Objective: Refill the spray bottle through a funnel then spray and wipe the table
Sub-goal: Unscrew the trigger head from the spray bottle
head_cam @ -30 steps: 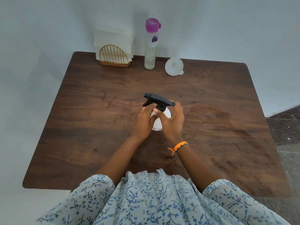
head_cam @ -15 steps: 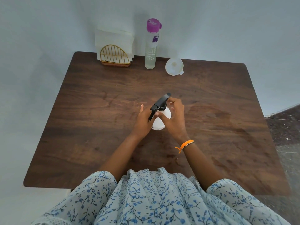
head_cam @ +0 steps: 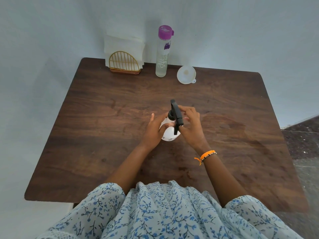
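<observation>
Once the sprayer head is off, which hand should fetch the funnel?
Right, probably. The funnel sits at the table's far edge on the right hand's side. The left hand grips the white spray bottle and can keep steadying it while the right reaches.

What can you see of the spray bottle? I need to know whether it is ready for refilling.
The spray bottle has a round white body, plastic by its look, and a black trigger head on its neck. It stands near the middle of the brown wooden table. The left hand holds the body; the right hand has its fingers at the black head. The head looks still on, not lifted away. Its fill level cannot be seen.
</observation>
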Demonstrator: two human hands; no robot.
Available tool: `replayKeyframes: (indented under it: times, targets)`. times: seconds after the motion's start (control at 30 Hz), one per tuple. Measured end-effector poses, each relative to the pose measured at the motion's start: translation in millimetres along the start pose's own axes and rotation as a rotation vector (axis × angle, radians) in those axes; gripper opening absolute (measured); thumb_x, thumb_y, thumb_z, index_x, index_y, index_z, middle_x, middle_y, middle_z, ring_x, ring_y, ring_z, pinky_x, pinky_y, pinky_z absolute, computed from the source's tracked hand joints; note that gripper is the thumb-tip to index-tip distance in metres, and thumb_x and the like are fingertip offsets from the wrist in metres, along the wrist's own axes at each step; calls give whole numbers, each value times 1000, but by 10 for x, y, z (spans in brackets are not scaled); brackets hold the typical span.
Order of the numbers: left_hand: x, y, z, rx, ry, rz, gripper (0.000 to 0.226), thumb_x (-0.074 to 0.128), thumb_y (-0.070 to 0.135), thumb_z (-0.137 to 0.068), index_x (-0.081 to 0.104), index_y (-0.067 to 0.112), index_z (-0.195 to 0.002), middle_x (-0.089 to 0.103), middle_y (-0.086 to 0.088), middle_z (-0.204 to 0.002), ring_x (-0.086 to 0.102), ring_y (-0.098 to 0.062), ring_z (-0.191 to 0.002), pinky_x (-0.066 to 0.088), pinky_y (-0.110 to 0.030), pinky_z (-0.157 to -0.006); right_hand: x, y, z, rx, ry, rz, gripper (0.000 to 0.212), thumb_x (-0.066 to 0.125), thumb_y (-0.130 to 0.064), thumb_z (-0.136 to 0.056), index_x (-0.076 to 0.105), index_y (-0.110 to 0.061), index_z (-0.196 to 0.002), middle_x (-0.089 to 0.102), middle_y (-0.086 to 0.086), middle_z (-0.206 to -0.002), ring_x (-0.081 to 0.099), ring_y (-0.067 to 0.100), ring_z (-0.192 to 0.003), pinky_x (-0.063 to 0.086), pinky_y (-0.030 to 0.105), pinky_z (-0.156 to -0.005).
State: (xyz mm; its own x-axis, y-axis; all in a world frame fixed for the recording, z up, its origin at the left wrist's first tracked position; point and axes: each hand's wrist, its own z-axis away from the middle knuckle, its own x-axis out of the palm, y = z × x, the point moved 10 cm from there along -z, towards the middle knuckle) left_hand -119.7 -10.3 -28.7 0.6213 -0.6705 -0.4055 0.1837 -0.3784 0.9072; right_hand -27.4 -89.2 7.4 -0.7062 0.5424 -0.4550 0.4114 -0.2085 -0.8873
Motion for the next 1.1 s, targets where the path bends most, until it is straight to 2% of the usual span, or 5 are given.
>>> replayKeyframes:
  times: [0.2, 0.5, 0.77, 0.9, 1.1]
  targets:
    - [-14, -6, 5, 14, 15, -16, 35, 42, 24, -96, 50, 20, -129, 63, 4, -118, 45, 10, -105, 6, -49, -117, 15, 19, -52, 52, 132, -125, 46, 83, -19, -67, 47, -37, -89, 54, -16, -95, 51, 19, -102, 45, 25, -87]
    - [22, -28, 5, 10, -10, -22, 32, 47, 22, -96, 52, 22, -127, 57, 13, -122, 47, 4, -112, 5, -44, -118, 17, -12, -1, -124, -8, 60, 32, 61, -23, -83, 58, -24, -115, 50, -16, -102, 42, 6, -98, 37, 25, -85]
    - [20, -22, 8, 14, -14, -3, 36, 40, 31, -94, 52, 21, -127, 56, 16, -117, 47, 10, -108, 4, -36, -115, 66, 2, -35, 1, 54, -154, 39, 76, -23, -75, 50, -39, -99, 62, 5, -106, 59, 29, -100, 49, 51, -87]
    - [14, -2, -2, 13, -9, 6, 35, 45, 23, -94, 52, 18, -128, 55, 15, -119, 47, 6, -109, 7, -37, -114, 46, -116, -6, -140, 49, -55, 45, 56, -12, -82, 49, -52, -103, 51, -23, -104, 55, 29, -100, 47, 49, -88]
    - [-8, -4, 13, 11, 7, -23, 33, 43, 16, -94, 56, 12, -124, 62, 0, -122, 52, -5, -112, 10, -39, -116, 83, -45, -15, -74, 34, -46, 33, 68, -11, -80, 52, -19, -108, 53, -6, -104, 54, 24, -100, 49, 38, -87]
